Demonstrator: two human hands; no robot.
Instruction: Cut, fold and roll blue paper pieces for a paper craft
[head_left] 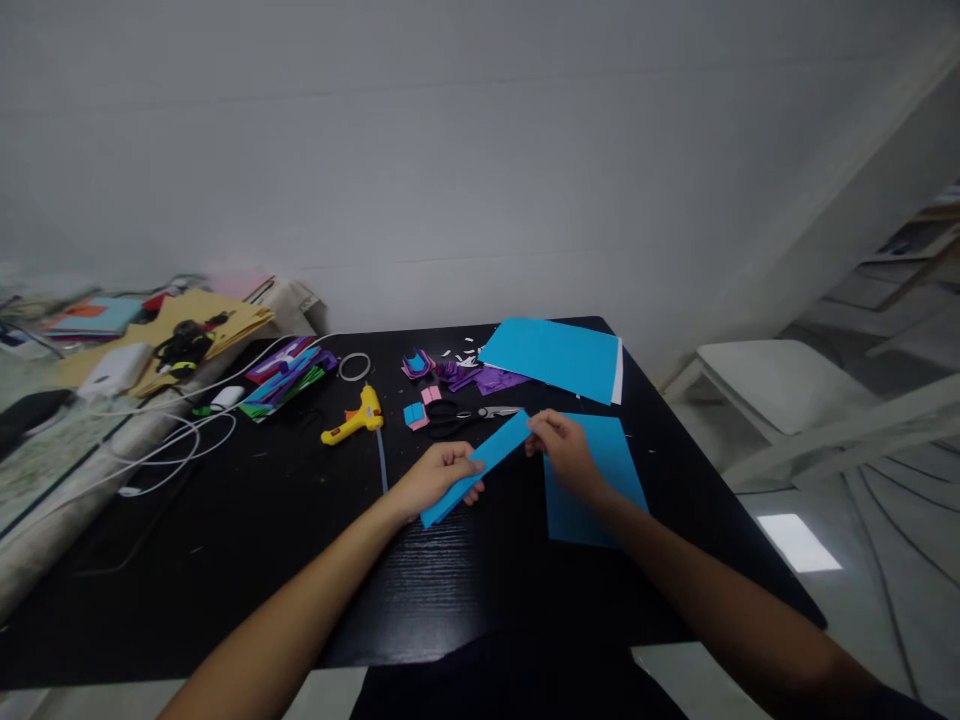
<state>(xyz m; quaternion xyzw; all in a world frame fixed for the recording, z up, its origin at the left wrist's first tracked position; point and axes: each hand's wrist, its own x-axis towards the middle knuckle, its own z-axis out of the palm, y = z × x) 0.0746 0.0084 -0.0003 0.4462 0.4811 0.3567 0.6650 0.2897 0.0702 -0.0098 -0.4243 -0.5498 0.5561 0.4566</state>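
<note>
A long folded strip of blue paper slants between my two hands above the black table. My left hand is closed around its lower end, thumb on top and fingers beneath. At the upper end, my right hand pinches the corner between thumb and fingers. Under my right forearm lies a blue sheet, partly covered by the arm. Just beyond the strip rest black-handled scissors, their blades pointing right. Small blue and pink folded paper pieces sit left of the scissors.
A yellow glue gun lies left of my hands on the black table. Larger blue sheets and purple scraps are at the back. Coloured paper strips and white cables lie left. A white chair stands right.
</note>
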